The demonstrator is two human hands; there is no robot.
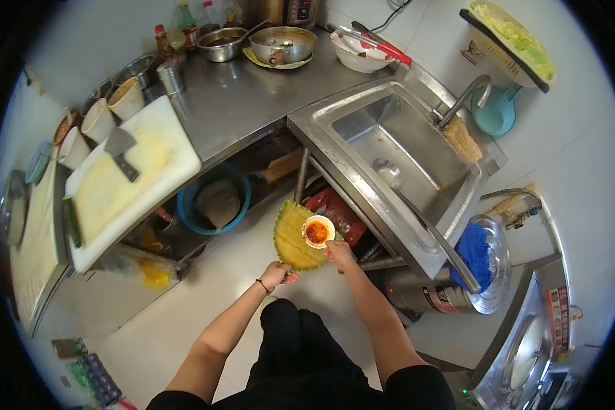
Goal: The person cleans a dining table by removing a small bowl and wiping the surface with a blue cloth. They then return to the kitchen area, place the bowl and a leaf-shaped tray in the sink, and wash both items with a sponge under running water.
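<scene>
In front of my body, at the middle of the view, my left hand [275, 275] grips the lower edge of a round yellow-green woven mat [290, 236]. To its right, my right hand [339, 253] holds a small white bowl [332, 227] by its near right rim. Red, oily sauce [316, 232] shows inside the bowl. The bowl overlaps the right part of the mat; whether the two touch, I cannot tell. Both sets of fingers are closed.
Ahead right stands a steel sink [362, 164] with a faucet [468, 96]. A cutting board [167, 130] with a cleaver [121, 152] lies on the left counter. Below are a blue basin [184, 198] and a red bag [345, 222]. A steel pot [280, 44] sits at the back.
</scene>
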